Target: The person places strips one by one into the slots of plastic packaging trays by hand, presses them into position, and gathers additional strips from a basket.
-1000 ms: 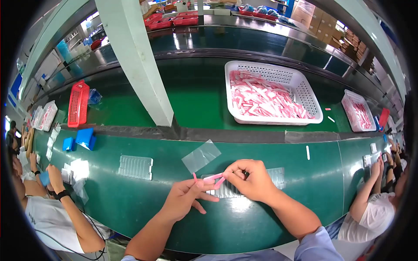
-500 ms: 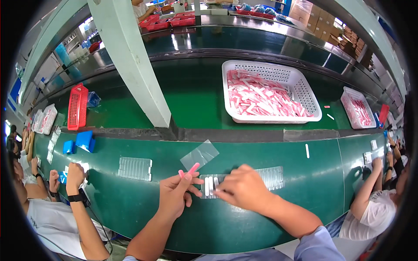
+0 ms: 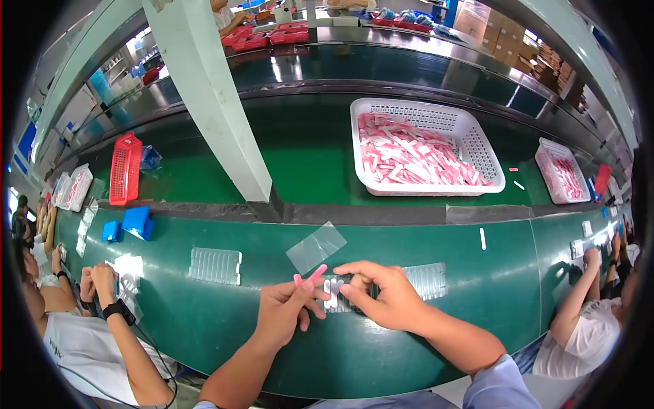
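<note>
My left hand [image 3: 285, 308] is closed on pink flat sticks [image 3: 317, 273], whose rounded ends stick out past the thumb and fingers. Beneath both hands lies a clear ridged plastic tray [image 3: 346, 305] with narrow slots. White flat sticks [image 3: 332, 293] stand side by side in its left slots. Over the tray's right part is my right hand [image 3: 385, 293], thumb and forefinger apart, nothing visible between them. Its thumb tip is close to the white sticks; whether it touches them I cannot tell. The right hand hides part of the tray.
A clear film sheet [image 3: 316, 247] lies beyond my hands. Other clear trays [image 3: 215, 266] [image 3: 426, 281] flank them. A lone white stick [image 3: 483, 238] lies at right. Past the ledge stand a white basket [image 3: 429, 189] of pink and white sticks and a post [image 3: 218, 102]. Co-workers sit on both sides.
My right hand has lifted slightly off the tray, its thumb and forefinger spreading apart. The left hand keeps the pink sticks and has moved slightly right. The whole view has shifted a little.
</note>
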`<act>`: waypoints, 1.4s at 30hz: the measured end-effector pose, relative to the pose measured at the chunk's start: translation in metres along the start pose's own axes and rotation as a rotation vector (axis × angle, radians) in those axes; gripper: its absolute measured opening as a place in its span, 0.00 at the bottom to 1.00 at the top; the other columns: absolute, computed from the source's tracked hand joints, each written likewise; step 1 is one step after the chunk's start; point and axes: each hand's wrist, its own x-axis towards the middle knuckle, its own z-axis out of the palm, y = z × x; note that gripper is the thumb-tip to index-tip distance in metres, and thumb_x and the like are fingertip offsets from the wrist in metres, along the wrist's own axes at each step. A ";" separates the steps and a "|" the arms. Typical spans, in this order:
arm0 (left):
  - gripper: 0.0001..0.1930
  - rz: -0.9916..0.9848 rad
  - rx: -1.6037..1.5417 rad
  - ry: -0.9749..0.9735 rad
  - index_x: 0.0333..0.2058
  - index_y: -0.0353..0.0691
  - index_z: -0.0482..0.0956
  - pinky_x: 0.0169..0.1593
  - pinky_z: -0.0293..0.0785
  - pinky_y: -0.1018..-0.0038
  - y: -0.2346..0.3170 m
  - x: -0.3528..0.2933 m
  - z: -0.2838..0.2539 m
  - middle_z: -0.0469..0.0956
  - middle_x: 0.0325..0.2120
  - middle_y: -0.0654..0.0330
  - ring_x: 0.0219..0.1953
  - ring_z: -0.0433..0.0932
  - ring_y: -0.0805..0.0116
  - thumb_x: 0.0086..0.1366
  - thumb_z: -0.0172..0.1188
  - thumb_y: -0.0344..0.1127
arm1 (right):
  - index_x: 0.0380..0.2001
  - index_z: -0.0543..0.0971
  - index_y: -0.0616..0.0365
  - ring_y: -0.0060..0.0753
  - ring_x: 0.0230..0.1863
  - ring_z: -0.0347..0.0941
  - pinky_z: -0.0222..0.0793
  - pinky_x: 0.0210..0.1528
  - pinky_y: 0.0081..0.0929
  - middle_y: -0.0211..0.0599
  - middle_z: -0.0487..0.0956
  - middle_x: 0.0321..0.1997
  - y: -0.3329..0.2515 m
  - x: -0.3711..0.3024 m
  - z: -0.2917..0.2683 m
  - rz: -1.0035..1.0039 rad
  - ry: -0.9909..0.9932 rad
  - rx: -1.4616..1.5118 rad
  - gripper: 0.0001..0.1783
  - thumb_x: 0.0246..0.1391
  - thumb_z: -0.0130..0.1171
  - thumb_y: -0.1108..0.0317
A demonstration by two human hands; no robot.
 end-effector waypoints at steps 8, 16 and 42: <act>0.14 0.059 0.298 -0.320 0.39 0.34 0.87 0.24 0.70 0.78 -0.006 -0.007 0.001 0.86 0.29 0.59 0.22 0.79 0.76 0.75 0.57 0.37 | 0.40 0.84 0.62 0.10 0.24 0.67 0.64 0.28 0.18 0.21 0.78 0.22 0.010 0.002 -0.001 0.130 -0.013 0.347 0.07 0.61 0.65 0.71; 0.06 0.612 0.958 -0.115 0.39 0.44 0.88 0.25 0.70 0.70 0.009 0.001 -0.005 0.76 0.19 0.60 0.21 0.77 0.64 0.64 0.64 0.32 | 0.34 0.86 0.64 0.10 0.24 0.69 0.64 0.26 0.15 0.27 0.82 0.25 0.014 0.012 -0.036 0.099 0.168 0.291 0.06 0.60 0.65 0.72; 0.27 0.650 1.500 -0.370 0.61 0.58 0.77 0.25 0.72 0.69 -0.009 -0.010 -0.001 0.78 0.25 0.71 0.25 0.79 0.67 0.61 0.67 0.40 | 0.29 0.84 0.62 0.18 0.24 0.78 0.70 0.27 0.22 0.32 0.84 0.23 0.018 0.012 -0.035 0.231 -0.139 -0.005 0.04 0.54 0.67 0.73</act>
